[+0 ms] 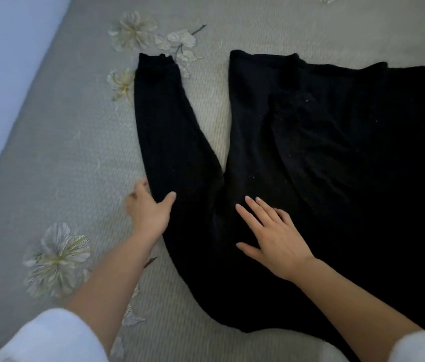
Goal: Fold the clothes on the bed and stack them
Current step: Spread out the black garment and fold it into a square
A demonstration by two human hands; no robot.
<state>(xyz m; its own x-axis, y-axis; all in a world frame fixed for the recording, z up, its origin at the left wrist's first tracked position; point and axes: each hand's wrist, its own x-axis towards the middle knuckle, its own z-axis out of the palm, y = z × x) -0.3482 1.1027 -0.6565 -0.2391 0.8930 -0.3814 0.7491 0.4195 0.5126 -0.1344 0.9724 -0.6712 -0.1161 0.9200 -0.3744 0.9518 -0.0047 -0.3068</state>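
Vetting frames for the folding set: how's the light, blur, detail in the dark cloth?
Head view: dim bluish light, no glare; head view: black sweater nearly one flat dark mass, folds barely readable; head view: left hand holding the sleeve edge slightly smeared, right hand flat on the sweater sharper; bed weave legible.

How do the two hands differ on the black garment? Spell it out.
The left hand straddles the sleeve's edge, thumb on fabric, fingers blurred beside it; the right hand lies flat, fingers spread, wholly on the garment's body. Both touch the garment.
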